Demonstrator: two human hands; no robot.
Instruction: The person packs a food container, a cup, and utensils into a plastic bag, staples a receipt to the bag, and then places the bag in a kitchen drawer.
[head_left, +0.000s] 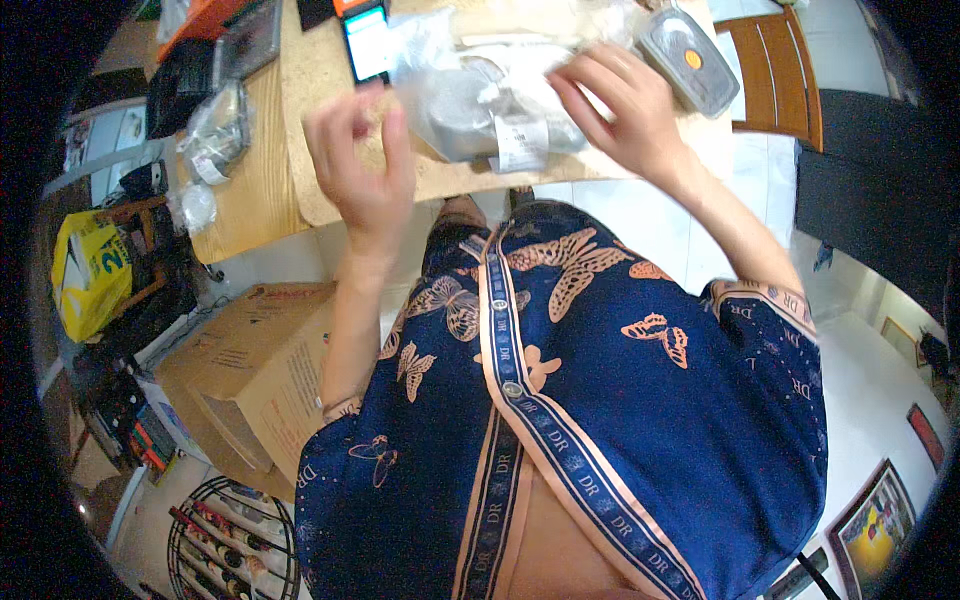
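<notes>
A clear plastic bag (450, 112) with grey items inside and a white printed label (523, 142) lies at the front of the wooden table (315, 172). My left hand (364, 154), blurred, is raised to the left of the bag, fingers apart, nothing in it. Over the bag's right part hovers my right hand (619, 101), fingers bent; I see nothing held, and whether the fingertips touch the plastic cannot be told. A phone (367, 45) with a lit screen lies behind my left hand. Right of my right hand is a grey lidded container (690, 60) with an orange round sticker.
Clear-wrapped items (214, 135) lie on the table's left part, near a dark tray (247, 41). A cardboard box (247, 375) stands below on the left, with a yellow bag (90, 274) beyond it. A wooden chair (772, 82) is at the right of the table.
</notes>
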